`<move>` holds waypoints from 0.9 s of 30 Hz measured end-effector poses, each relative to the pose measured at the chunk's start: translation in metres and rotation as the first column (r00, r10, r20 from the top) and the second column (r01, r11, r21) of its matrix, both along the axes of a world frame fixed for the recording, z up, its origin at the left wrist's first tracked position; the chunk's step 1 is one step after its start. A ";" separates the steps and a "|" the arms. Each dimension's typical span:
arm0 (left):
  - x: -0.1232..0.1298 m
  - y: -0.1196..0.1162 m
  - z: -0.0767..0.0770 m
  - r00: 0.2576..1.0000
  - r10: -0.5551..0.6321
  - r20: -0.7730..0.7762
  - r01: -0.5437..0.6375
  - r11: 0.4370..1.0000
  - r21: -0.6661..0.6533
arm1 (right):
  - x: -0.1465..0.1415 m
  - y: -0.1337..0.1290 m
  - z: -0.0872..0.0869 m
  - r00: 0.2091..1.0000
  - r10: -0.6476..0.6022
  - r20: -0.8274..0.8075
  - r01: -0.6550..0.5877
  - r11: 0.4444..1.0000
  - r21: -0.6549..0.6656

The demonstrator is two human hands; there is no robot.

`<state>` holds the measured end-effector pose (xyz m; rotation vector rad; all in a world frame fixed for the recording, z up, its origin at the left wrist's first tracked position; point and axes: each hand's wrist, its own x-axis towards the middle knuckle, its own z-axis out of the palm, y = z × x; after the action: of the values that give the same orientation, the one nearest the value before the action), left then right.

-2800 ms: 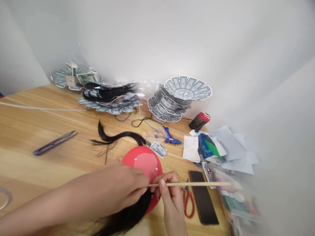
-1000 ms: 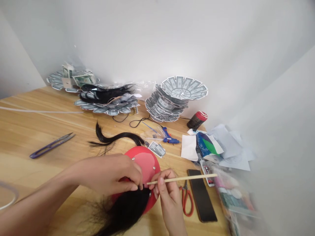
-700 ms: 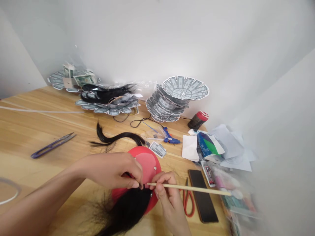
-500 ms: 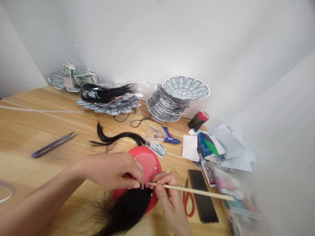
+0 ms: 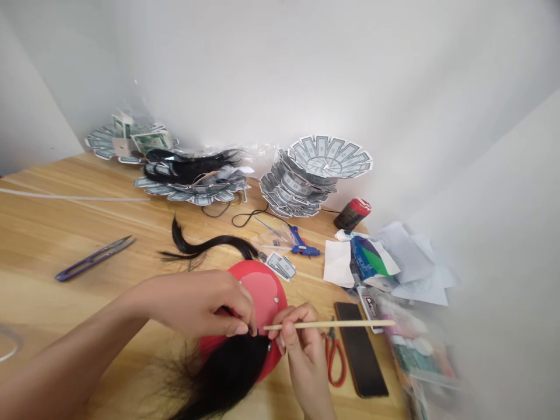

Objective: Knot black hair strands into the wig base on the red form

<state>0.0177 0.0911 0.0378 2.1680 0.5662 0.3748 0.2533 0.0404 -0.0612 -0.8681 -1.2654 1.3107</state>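
A round red and pink piece (image 5: 259,281) with small shiny studs lies on the table in front of me. A thick bunch of black hair (image 5: 227,373) spreads over its lower part toward me. My left hand (image 5: 214,303) is closed at the top end of this hair, thumb and fingers pinching it against the red piece. Between the thumb and fingers of my right hand (image 5: 301,344) is a pale wooden chopstick (image 5: 345,324). Its thin tip points left, close to my left fingertips. Whether the tip touches the hair I cannot tell.
Thread snips (image 5: 94,258) lie at left. A loose black hair strand (image 5: 214,244) and a blue glue gun (image 5: 303,244) are beyond the red piece. Red-handled pliers (image 5: 336,361) and a phone (image 5: 362,350) lie right. Bowls of printed banknotes (image 5: 301,181) stand at the wall.
The chopstick's far end has swung up and slightly left, so it lies nearly level. My right hand has turned a little with it; my left hand stays in place.
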 end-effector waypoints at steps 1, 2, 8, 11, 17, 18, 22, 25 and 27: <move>-0.001 0.001 0.000 1.000 -0.011 -0.004 0.011 1.000 -0.029 | -0.001 0.000 0.001 1.000 -0.008 -0.003 0.008 1.000 -0.008; -0.003 0.002 0.001 1.000 -0.022 -0.010 0.021 0.998 -0.060 | -0.002 0.000 0.001 1.000 -0.016 -0.004 0.016 1.000 -0.017; -0.008 0.007 0.003 0.999 -0.044 0.000 0.043 0.987 -0.156 | -0.008 -0.004 0.006 0.998 -0.069 0.008 0.069 0.996 -0.059; -0.007 0.010 0.003 0.999 -0.039 0.007 0.039 0.983 -0.179 | -0.010 -0.006 0.011 0.995 -0.098 0.031 0.100 0.992 -0.075; -0.005 0.015 -0.004 0.998 -0.051 0.044 0.060 0.966 -0.250 | -0.013 -0.008 0.017 0.990 -0.122 0.067 0.126 0.990 -0.059; -0.005 0.016 -0.006 0.997 -0.054 0.056 0.067 0.962 -0.263 | -0.013 -0.008 0.016 0.991 -0.116 0.069 0.120 0.991 -0.052; -0.005 0.020 -0.010 0.992 -0.059 0.110 0.089 0.950 -0.301 | -0.011 -0.006 0.015 0.991 -0.105 0.085 0.108 0.994 -0.032; -0.006 0.024 -0.011 0.988 -0.065 0.140 0.109 0.938 -0.329 | -0.012 -0.006 0.017 0.993 -0.089 0.081 0.093 0.995 -0.041; -0.006 0.026 -0.012 0.985 -0.068 0.161 0.122 0.928 -0.352 | -0.013 -0.007 0.020 0.992 -0.108 0.072 0.113 0.992 -0.064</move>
<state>0.0121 0.1168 0.0255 1.7888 0.4087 0.3429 0.2399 0.0333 -0.0408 -1.0246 -1.2135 1.2514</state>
